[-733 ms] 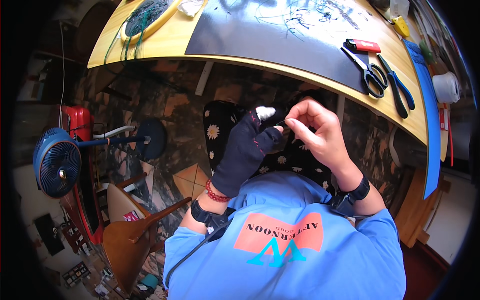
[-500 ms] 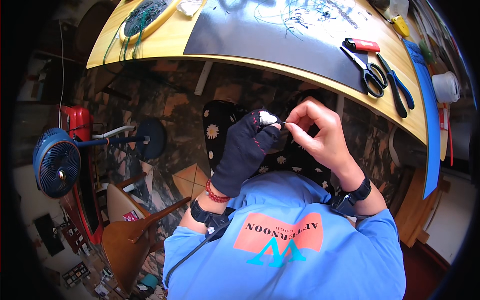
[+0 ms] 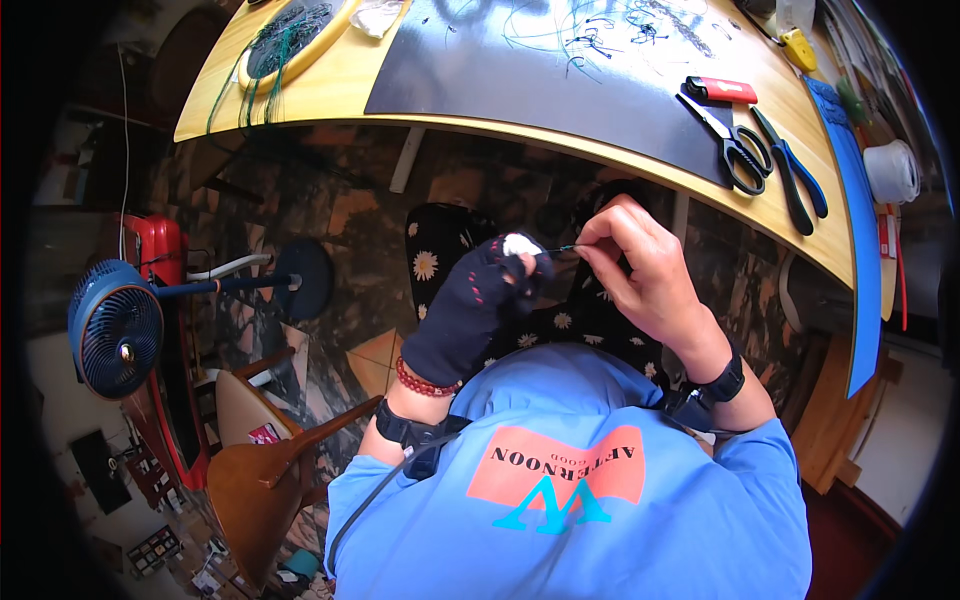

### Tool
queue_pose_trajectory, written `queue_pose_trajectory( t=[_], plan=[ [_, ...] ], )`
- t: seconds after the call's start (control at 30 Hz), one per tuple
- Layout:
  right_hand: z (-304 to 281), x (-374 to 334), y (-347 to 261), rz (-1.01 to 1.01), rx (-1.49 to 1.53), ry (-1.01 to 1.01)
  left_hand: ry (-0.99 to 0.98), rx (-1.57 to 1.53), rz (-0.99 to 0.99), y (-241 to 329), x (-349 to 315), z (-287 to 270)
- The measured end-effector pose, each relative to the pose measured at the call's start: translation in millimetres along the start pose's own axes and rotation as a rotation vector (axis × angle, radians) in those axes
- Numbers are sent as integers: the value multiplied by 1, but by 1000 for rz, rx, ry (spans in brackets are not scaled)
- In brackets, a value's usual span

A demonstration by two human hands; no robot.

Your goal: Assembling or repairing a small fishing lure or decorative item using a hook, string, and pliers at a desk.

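Note:
Over my lap, a short stretch of thin dark-green cord (image 3: 565,248) runs between my two hands. My left hand (image 3: 488,285), in a dark glove with red stitches and white wrapping at a fingertip, is closed on one end of it. Bare, my right hand (image 3: 640,255) pinches the other end between thumb and forefinger. Whatever else lies inside the left fingers is hidden. Beyond them, on the table's dark mat (image 3: 520,95), lie loose dark cords (image 3: 595,38).
Black-handled scissors (image 3: 740,150), blue-black pliers (image 3: 790,170) and a red lighter (image 3: 722,90) lie at the table's right. A yellow-rimmed tray (image 3: 283,75) with green cords sits at its left. A blue fan (image 3: 115,328) and wooden chair (image 3: 260,475) stand to my left.
My left hand has drawn slightly left and turned at the wrist. More of the cord now shows between the hands, while my right hand stays nearly in place.

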State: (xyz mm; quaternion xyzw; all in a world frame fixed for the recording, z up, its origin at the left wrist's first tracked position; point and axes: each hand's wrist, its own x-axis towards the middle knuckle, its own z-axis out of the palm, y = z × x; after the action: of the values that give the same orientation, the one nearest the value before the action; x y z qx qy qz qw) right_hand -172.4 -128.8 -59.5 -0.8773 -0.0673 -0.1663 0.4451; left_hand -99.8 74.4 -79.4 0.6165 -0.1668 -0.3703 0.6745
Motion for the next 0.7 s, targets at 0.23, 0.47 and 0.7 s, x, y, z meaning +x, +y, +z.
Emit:
queue_pose_trajectory(
  t=[0.23, 0.47, 0.7],
  plan=[
    [8, -4, 0, 60, 41, 24, 66, -725, 39, -17, 2, 6],
    [13, -5, -2, -69, 9, 19, 196, -78, 62, -18, 3, 5],
    [16, -9, 1, -74, -14, 40, 287, -115, 150, -6, -1, 17]
  ],
)
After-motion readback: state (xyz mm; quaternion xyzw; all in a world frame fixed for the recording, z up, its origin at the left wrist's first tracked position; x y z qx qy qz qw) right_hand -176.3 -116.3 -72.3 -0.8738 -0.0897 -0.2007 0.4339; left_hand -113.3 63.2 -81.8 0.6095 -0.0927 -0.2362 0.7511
